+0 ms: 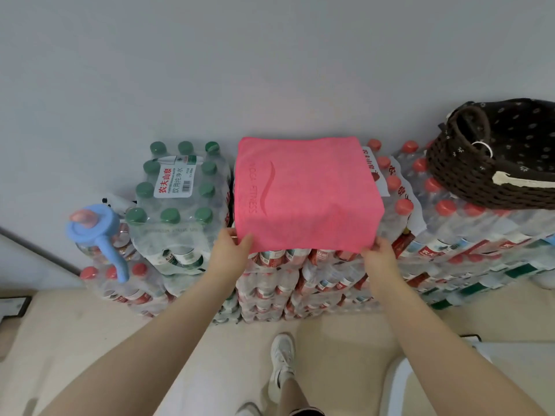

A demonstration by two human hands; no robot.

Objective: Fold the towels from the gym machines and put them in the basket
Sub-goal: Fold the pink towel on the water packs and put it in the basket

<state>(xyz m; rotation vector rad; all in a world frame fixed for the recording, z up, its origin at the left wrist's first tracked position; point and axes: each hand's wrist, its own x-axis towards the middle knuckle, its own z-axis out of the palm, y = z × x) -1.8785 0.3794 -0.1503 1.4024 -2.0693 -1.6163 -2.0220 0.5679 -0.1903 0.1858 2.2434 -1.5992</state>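
Mid-fold — the pink towel [306,195] lies spread on the stacked water-bottle packs [270,283], left hand [232,250] and right hand [379,255] each pinching a near corner; next, likely another fold over, then the dark wicker basket [459,178] to the right

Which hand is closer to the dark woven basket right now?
Right. The right hand pinches the pink towel's near right corner, below-left of the basket; the left hand holds the far-side corner.

Open air is left above the pink towel [306,193]; the left is blocked by the green-capped pack [177,187], the right by red-capped bottles [399,190] and the basket [492,163].
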